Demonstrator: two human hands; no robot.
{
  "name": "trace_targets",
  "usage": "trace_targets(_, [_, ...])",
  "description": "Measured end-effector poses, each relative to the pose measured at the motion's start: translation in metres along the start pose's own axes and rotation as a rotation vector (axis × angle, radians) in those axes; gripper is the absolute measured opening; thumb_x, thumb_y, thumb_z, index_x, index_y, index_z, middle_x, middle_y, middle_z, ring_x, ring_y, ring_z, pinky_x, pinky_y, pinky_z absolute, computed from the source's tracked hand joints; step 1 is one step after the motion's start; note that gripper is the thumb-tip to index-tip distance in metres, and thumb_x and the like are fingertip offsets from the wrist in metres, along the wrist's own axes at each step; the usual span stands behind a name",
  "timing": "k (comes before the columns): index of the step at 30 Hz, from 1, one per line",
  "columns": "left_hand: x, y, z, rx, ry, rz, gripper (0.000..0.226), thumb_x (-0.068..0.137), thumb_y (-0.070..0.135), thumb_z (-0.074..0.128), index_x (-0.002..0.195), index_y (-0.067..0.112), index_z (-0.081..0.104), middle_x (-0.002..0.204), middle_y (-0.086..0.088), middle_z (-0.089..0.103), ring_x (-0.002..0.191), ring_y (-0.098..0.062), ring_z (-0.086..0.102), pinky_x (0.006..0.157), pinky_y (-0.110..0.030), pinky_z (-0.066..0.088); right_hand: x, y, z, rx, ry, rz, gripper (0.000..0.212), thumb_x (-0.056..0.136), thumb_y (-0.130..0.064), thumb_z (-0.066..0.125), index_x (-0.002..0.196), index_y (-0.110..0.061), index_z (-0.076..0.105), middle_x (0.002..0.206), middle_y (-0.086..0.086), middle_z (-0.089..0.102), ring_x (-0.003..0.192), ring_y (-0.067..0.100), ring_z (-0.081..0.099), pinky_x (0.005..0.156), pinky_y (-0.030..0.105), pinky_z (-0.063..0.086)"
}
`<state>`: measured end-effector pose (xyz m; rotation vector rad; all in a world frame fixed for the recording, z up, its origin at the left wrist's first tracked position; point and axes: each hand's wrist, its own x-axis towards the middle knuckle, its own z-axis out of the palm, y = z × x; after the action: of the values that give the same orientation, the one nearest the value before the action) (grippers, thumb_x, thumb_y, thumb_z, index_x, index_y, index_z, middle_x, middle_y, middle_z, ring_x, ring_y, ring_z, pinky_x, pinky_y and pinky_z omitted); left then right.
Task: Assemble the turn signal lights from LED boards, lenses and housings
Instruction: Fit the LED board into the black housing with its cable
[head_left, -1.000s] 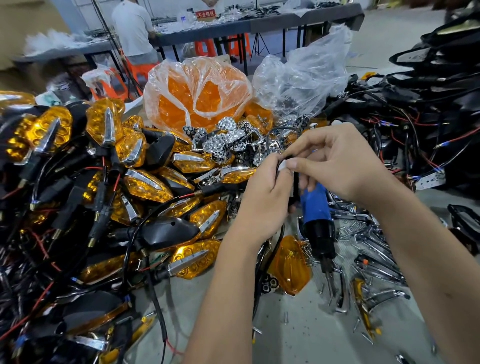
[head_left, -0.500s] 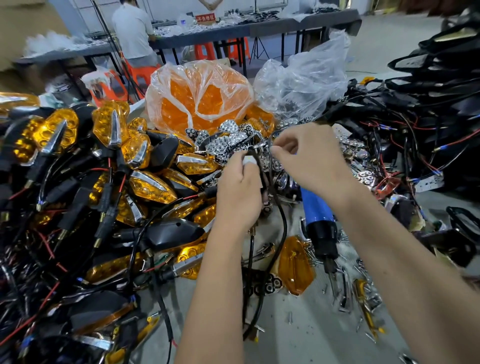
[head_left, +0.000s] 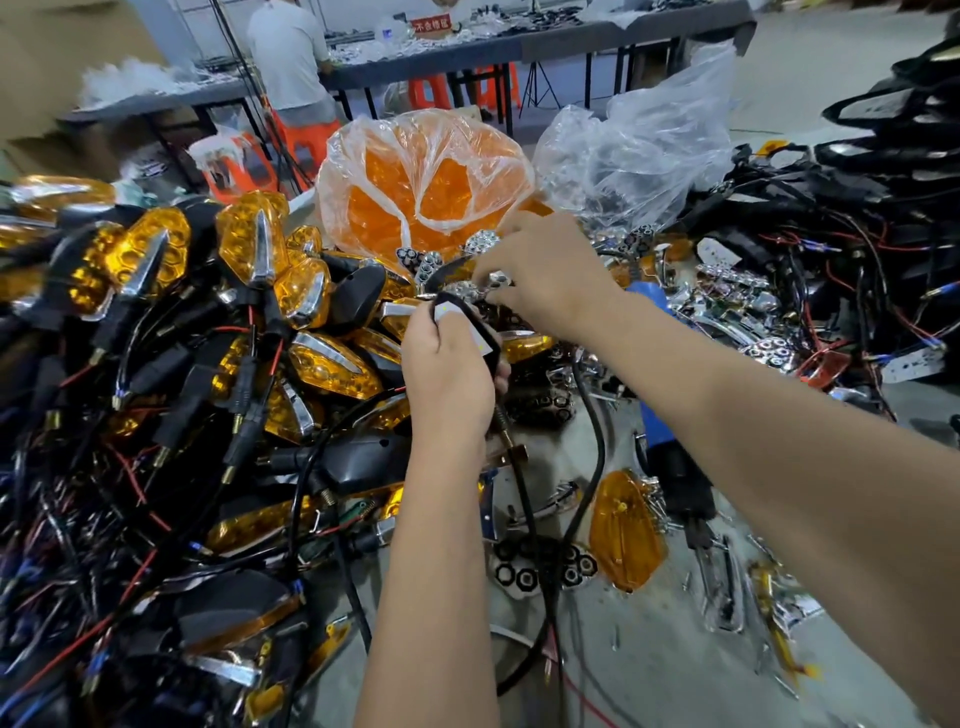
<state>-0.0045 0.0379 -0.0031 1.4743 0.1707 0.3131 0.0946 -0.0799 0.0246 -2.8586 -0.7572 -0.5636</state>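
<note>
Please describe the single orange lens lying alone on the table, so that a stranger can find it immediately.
Start at the blue-handled tool right of the forearms. Just left of its black tip lies the loose orange lens, flat on the grey table. Unlike the piled lights, it has no housing or wire.

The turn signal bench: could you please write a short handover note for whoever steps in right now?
Left hand: grips a black plastic housing with a white LED board seated inside, its black cable trailing down to the table.
Right hand: reaches into the pile of chrome honeycomb reflectors, pinching one.
Parts: clear bag of orange lenses behind the hands; one loose orange lens on the table beside the blue-handled screwdriver.
Done: finished amber lights heaped at left.
Left: apparently fit reflector and lens to this housing, then close it.
</note>
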Motion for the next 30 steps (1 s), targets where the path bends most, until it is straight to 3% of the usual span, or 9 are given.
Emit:
trace_targets(6, [-0.002,-0.003,0.005,0.028,-0.037,-0.007,0.021,0.104,0.011,0.031,0.096,0.010,0.051,0.080,-0.013,0.058,0.051,-0.017,0.055,0.045,-0.029,0.043,-0.043,0.024,-0.019,0.332,0.288,0.336,0.027,0.105,-0.016,0.050,0.115,-0.013,0.075,0.101,0.006,0.076,0.095,0.028,0.069,0.089,0.041,0.053])
trace_targets(8, [-0.003,-0.002,0.005,0.018,-0.066,-0.028,0.021,0.104,0.011,0.031,0.096,0.011,0.051,0.080,-0.012,0.058,0.052,-0.017,0.055,0.046,-0.029,0.044,-0.061,0.032,-0.024,0.564,0.343,0.470,0.025,0.107,-0.014,0.048,0.112,-0.016,0.073,0.079,0.002,0.074,0.075,0.024,0.073,0.072,0.041,0.060])
trace_targets(10, [-0.004,0.000,0.007,-0.015,-0.113,-0.063,0.022,0.105,0.011,0.031,0.097,0.011,0.052,0.078,-0.011,0.059,0.051,-0.018,0.056,0.046,-0.028,0.045,-0.077,0.039,-0.031,0.795,0.351,0.543,0.019,0.106,-0.015,0.055,0.104,-0.024,0.072,0.065,0.003,0.071,0.052,0.016,0.068,0.048,0.028,0.054])
trace_targets(12, [-0.007,0.002,0.009,-0.080,-0.178,-0.126,0.023,0.107,0.009,0.032,0.099,0.009,0.053,0.076,-0.010,0.061,0.052,-0.019,0.058,0.047,-0.028,0.047,-0.091,0.044,-0.034,0.902,0.348,0.579,0.012,0.096,-0.013,0.072,0.097,-0.026,0.073,0.071,0.005,0.073,0.049,0.014,0.064,0.046,0.022,0.048])
trace_targets(16, [-0.012,0.002,0.016,-0.124,-0.311,-0.171,0.023,0.108,0.006,0.033,0.101,0.004,0.055,0.081,-0.011,0.065,0.065,-0.024,0.065,0.059,-0.032,0.056,-0.112,0.048,-0.033,1.109,0.409,0.647,0.024,0.078,-0.012,0.091,0.097,-0.015,0.076,0.075,0.007,0.074,0.054,0.009,0.062,0.050,0.020,0.048])
trace_targets(20, [-0.014,-0.001,0.021,-0.173,-0.385,-0.211,0.024,0.107,0.003,0.035,0.101,0.002,0.058,0.084,-0.012,0.072,0.076,-0.025,0.071,0.069,-0.034,0.060,-0.120,0.048,-0.040,1.293,0.369,0.530,0.008,0.087,-0.022,0.085,0.084,-0.020,0.077,0.077,0.004,0.067,0.064,0.013,0.054,0.052,0.020,0.041])
trace_targets(24, [-0.014,-0.001,0.025,-0.232,-0.377,-0.293,0.026,0.105,0.003,0.038,0.094,0.003,0.062,0.088,-0.019,0.070,0.081,-0.031,0.069,0.065,-0.037,0.061,-0.121,0.036,-0.046,1.326,0.171,0.328,0.015,0.095,-0.027,0.074,0.081,-0.032,0.072,0.065,-0.004,0.060,0.048,0.012,0.049,0.046,0.020,0.033])
trace_targets(28, [-0.011,-0.004,0.025,-0.215,-0.359,-0.361,0.028,0.105,0.006,0.040,0.096,0.007,0.066,0.087,-0.015,0.071,0.081,-0.028,0.064,0.068,-0.038,0.058,-0.118,0.019,-0.044,1.096,0.063,0.200,0.010,0.099,-0.022,0.071,0.106,-0.028,0.076,0.072,0.022,0.062,0.049,0.018,0.049,0.049,0.021,0.040])
trace_targets(30, [-0.012,-0.003,0.026,-0.226,-0.380,-0.385,0.033,0.106,0.007,0.035,0.110,0.001,0.067,0.096,-0.021,0.073,0.085,-0.030,0.070,0.073,-0.040,0.060,-0.118,0.015,-0.043,1.064,0.033,0.179,0.026,0.099,-0.016,0.071,0.120,-0.030,0.074,0.073,0.017,0.060,0.053,0.018,0.051,0.056,0.022,0.045])
